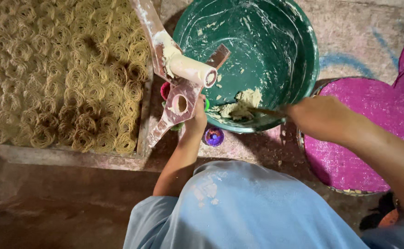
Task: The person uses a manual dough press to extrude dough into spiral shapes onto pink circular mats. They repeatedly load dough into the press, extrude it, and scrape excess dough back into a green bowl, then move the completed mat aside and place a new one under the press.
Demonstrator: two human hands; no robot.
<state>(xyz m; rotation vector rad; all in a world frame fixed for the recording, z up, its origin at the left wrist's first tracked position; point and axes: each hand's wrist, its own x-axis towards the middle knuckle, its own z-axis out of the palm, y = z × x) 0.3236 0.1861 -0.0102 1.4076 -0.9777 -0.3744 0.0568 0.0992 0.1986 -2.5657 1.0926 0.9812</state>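
Head view, looking straight down at a seated person in pale blue clothing. One large tray of coiled tan noodle nests, too many to count, fills the floor to the left. One round dark green plastic basin sits ahead, holding one small lump of pale dough at its near wall. Two magenta woven mats lie right. One dough-smeared metal noodle press stands beside the basin, its long arms slanting up-left. The left hand grasps its lower arm. The right hand, nearer the dough, is clenched on one thin scraper pointing left into it.
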